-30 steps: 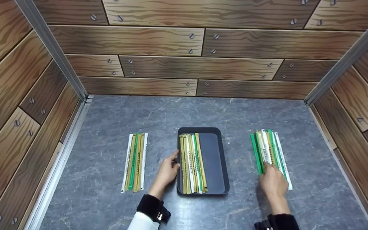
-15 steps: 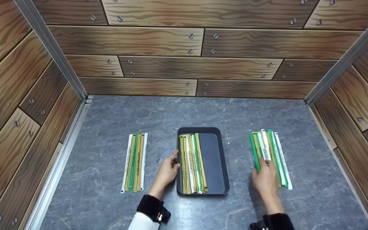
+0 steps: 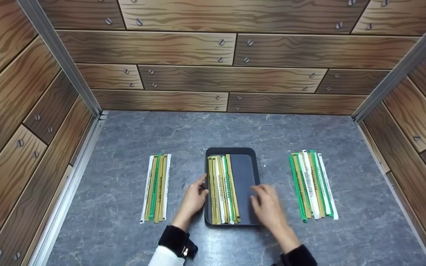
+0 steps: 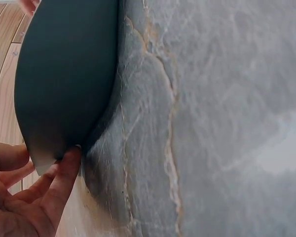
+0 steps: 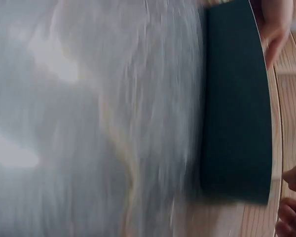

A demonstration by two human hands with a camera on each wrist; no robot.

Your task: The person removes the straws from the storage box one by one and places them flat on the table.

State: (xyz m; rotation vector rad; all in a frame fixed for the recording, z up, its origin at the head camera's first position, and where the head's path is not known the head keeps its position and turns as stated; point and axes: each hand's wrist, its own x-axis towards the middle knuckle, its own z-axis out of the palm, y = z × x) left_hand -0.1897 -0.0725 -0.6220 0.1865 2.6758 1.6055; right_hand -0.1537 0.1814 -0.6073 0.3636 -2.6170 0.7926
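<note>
A dark grey tray (image 3: 248, 150) lies in the middle of the head view. Along its left half runs a row of long thin wrapped sticks (image 3: 223, 188), gold, white and green. My left hand (image 3: 193, 197) holds the tray's left side; in the left wrist view its thumb is at the rim and its fingers at the base. Over the tray's right edge is my right hand (image 3: 270, 208), fingers loosely bent, holding nothing that shows. In the right wrist view, thumb and fingers stand apart from the tray wall (image 5: 237, 108).
Left of the tray lies a row of similar wrapped sticks (image 3: 156, 188). Another row, slightly fanned sticks (image 3: 313, 184), lies to the right. All rest on a grey marbled surface (image 3: 183, 136) walled on three sides by wood-patterned panels (image 3: 231, 77).
My right hand shifted the left sticks of the right-hand row, then left them and moved left to the tray. The left hand has stayed at the tray's side.
</note>
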